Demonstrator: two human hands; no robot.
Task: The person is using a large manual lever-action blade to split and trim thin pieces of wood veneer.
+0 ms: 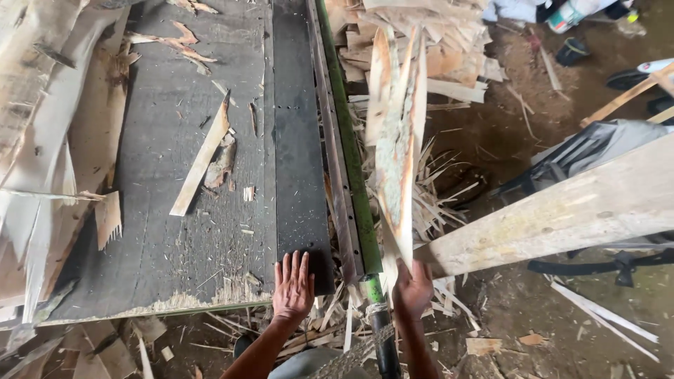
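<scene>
Far left: stack of pale veneer sheets (pixel 42 140), torn edges, lying over the left side of the dark tabletop (pixel 175 210). A few scraps sit on the tabletop; longest is a thin wood strip (pixel 203 158) lying diagonal, w/ a bark chip (pixel 223 165) just beside it on the right. Along the tabletop's right side runs a black panel (pixel 300 175), then a grey metal rail next to a green bar (pixel 351 161).

Left hand (pixel 293 286): flat, palm down, fingers spread, pressing on the near end of the black panel; grips nothing.

Right hand (pixel 413 289): closed around the bottom end of a veneer piece (pixel 397 140), holding it up on edge, nearly vertical, just right of the green bar and above the floor litter. The piece is pale w/ greyish-green patches and ragged edges; its top reaches toward the scrap pile (pixel 428 49) at the back.

Below it, splinters (pixel 435 196) cover the dirt floor. Right of the hand, a thick pale plank (pixel 562 210) slants up to the right edge. Behind it lies grey fabric (pixel 597 151). Far upper right: a green-and-white bottle (pixel 572 14), partly cut off.
</scene>
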